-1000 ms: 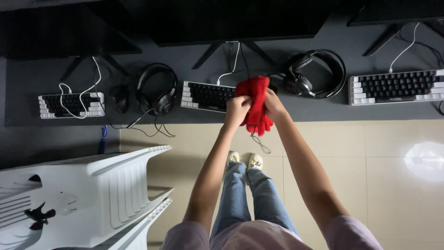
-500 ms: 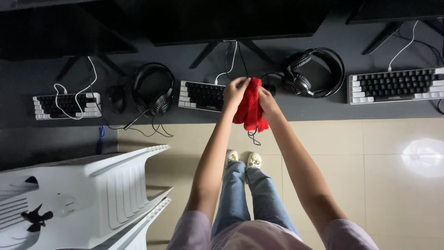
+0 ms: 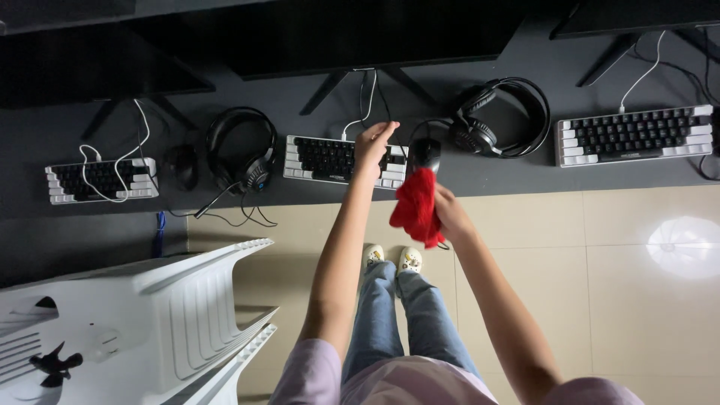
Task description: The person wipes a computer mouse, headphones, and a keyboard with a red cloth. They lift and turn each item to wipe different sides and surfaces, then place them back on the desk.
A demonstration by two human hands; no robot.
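1. Crumpled red cloth [image 3: 415,208] is gripped in the right hand [image 3: 448,214], held over the dark desk [image 3: 495,176] edge, beside the black mouse [image 3: 424,152].
2. Left hand [image 3: 373,146] is spread flat over the small black-and-white keyboard [image 3: 341,160], nothing held.
3. Keyboard is probably best lifted clear, cable watched, so the cloth can be wiped underneath.

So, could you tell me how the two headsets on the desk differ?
The left headset lies between the mouse and the middle keyboard, the left hand over that keyboard. The right headset lies farther back, looks larger, beyond the red cloth in the right hand. Both are black and corded.
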